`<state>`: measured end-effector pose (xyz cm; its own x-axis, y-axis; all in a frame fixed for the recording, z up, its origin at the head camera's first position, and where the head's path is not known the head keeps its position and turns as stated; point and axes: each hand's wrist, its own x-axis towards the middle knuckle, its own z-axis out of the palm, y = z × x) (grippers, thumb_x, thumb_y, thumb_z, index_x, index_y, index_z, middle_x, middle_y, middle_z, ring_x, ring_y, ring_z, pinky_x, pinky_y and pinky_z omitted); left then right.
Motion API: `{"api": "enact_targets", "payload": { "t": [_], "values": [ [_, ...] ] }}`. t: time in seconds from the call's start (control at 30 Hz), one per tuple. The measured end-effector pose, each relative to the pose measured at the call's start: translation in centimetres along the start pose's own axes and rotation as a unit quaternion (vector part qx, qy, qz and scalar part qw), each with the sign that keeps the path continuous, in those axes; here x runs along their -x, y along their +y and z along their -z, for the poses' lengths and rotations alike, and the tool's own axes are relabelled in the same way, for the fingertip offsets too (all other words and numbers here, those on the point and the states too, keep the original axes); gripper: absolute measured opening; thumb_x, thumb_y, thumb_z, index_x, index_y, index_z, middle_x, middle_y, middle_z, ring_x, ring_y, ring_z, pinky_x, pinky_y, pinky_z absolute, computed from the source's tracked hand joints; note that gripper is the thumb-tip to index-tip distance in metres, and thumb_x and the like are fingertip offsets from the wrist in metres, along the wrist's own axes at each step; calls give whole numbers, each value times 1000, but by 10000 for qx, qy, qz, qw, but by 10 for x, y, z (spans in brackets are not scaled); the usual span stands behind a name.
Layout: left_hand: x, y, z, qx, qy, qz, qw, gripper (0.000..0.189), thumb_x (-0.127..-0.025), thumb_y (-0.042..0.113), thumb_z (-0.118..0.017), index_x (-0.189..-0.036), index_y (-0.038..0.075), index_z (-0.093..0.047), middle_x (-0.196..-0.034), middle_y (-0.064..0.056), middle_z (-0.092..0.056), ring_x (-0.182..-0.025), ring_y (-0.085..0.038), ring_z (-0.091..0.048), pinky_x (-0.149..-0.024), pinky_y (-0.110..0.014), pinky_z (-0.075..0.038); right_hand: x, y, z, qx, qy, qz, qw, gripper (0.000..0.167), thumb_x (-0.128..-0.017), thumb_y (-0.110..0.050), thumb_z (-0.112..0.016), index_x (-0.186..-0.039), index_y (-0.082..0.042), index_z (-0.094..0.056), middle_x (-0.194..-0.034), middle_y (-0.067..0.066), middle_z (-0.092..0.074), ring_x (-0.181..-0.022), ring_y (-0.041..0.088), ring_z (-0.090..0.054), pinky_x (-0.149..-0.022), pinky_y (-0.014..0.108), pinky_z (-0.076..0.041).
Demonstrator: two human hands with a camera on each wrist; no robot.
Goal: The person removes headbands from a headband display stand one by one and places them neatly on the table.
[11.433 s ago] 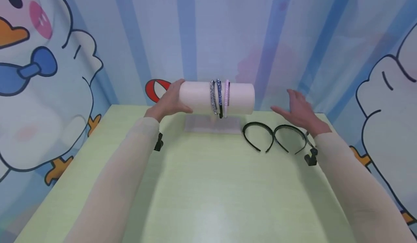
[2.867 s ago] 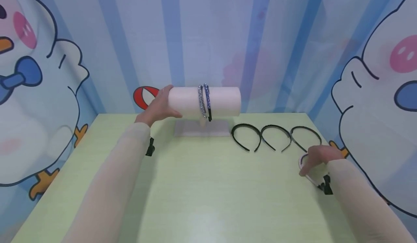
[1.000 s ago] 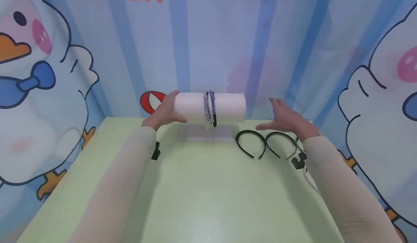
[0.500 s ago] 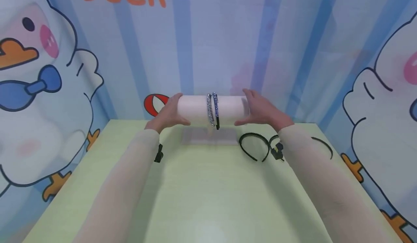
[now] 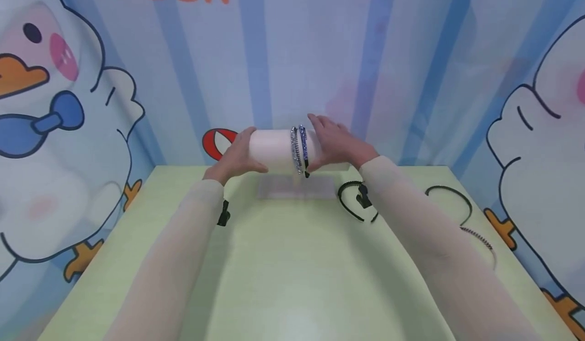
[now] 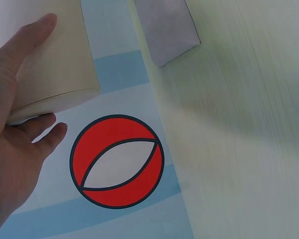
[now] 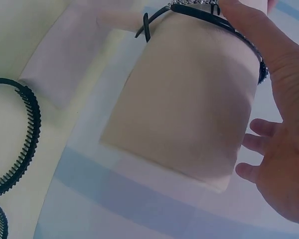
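A white cylindrical display roll (image 5: 274,150) stands crosswise on its pale flat base (image 5: 274,187). My left hand (image 5: 237,154) grips its left end, thumb in front and fingers behind, also plain in the left wrist view. Two glitter headbands sit around the roll's middle: a silver one (image 5: 294,150) and a blue one (image 5: 303,143) with black ends. My right hand (image 5: 335,143) reaches around the roll from the right, its thumb and fingertips right at the blue headband. The right wrist view shows the bare end of the roll (image 7: 184,99) beside that palm.
On the pale green table (image 5: 283,259), a black toothed headband (image 5: 351,183) lies right of the base, partly under my right wrist. Farther right lie a thin dark headband (image 5: 450,187) and a pinkish toothed one (image 5: 477,237). A striped duck-print curtain (image 5: 292,51) stands behind.
A pink headband has come off the roll and lies at the table's right. My right hand has since moved left, back to the roll, reaching the blue headband. The left hand keeps its hold.
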<state>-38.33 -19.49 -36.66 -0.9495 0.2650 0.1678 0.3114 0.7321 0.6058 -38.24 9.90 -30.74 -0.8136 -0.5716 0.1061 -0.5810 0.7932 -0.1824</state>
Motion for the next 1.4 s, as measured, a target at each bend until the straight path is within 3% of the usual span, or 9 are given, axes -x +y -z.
{"api": "enact_targets", "payload": {
  "t": [0.3, 0.57, 0.73, 0.9, 1.2, 1.4],
  "values": [
    [1, 1, 3, 67, 37, 19, 10000, 115, -71, 24, -92, -157, 11, -17, -150, -14, -32, -128, -32, -40, -97, -56, -49, -19, -18, -2, 765, -132, 226, 9967, 144, -57, -59, -91, -159, -5, -5, -160, 22, -18, -148, 37, -17, -116, 62, -16],
    [4, -3, -8, 138, -63, 45, 9999, 116, -70, 25, -92, -158, 12, -17, -151, -14, -32, -129, -33, -41, -99, -56, -48, -26, -22, -14, 1199, -632, 144, 9907, 149, -59, -66, -87, -159, -6, 6, -165, 19, -4, -151, 36, -7, -117, 64, -12],
    [4, -4, -6, 34, 13, 24, 10000, 115, -71, 25, -92, -158, 11, -17, -150, -14, -33, -128, -32, -42, -98, -56, -48, -31, -25, -15, 1371, -727, 188, 9877, 149, -60, -67, -86, -159, -6, 8, -166, 17, 0, -152, 35, -3, -117, 63, -9],
    [4, 0, 2, 3, 36, 18, 10000, 114, -71, 25, -92, -157, 11, -17, -150, -14, -33, -128, -31, -41, -98, -55, -48, -36, -27, -13, 1314, -806, 131, 9880, 148, -61, -64, -87, -159, -5, 9, -166, 18, -3, -152, 36, -3, -117, 63, -7],
    [3, 0, 2, 23, 56, 9, 10000, 114, -71, 25, -92, -157, 12, -18, -149, -12, -33, -129, -30, -40, -97, -55, -50, -32, -19, -11, 1289, -870, 146, 9877, 148, -59, -59, -90, -159, -5, 6, -164, 19, -11, -151, 35, -6, -117, 65, -6],
    [3, -1, 1, 4, 70, 21, 10000, 113, -71, 24, -92, -156, 13, -18, -149, -13, -34, -128, -30, -40, -96, -55, -50, -29, -16, -10, 1253, -811, 206, 9886, 144, -57, -56, -93, -158, -1, -6, -161, 22, -16, -150, 37, -11, -117, 64, -5]
  ]
}}
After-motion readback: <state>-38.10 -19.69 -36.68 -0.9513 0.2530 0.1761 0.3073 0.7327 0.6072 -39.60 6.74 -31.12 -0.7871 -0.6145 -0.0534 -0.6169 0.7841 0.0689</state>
